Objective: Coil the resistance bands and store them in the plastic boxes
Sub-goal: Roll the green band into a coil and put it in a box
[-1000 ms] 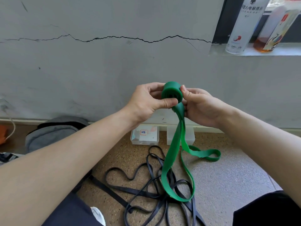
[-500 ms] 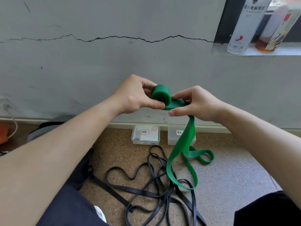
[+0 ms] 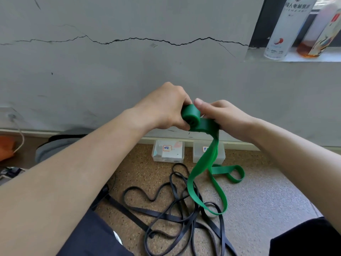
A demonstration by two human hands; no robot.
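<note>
Above the speckled floor [image 3: 262, 193], in front of a cracked grey wall [image 3: 129, 74], a person holds a green band [image 3: 191, 115] in both hands. Part of the band is wound into a tight roll. The left hand [image 3: 162, 109] grips that roll, with the fingers curled over its top and the thumb pressed against its open end. The right hand [image 3: 228, 119] is just beside it. Its thumb lies over the top of the roll, and its other fingers curl around the flat strip that leaves the roll, clamping it. From the right hand the unwound rest of the band hangs down in a long loop. The low end of that loop reaches a tangle of black bands [image 3: 173, 217] spread on the floor between the person's knees. A smaller green loop rests on the floor to the right of the tangle.

Two clear plastic boxes stand side by side on the floor, touching the foot of the wall. Each has a small label on its front. The left box [image 3: 168, 153] is in full view, but what is inside it cannot be made out. The hanging green strip crosses in front of the right box [image 3: 222, 156].

A grey bag [image 3: 55, 146] lies by the wall towards the floor's left edge, with something orange [image 3: 6, 146] beyond it. On a ledge [image 3: 313, 58] at the upper right stand a white bottle [image 3: 284, 34] and a bottle of amber liquid [image 3: 321, 37].
</note>
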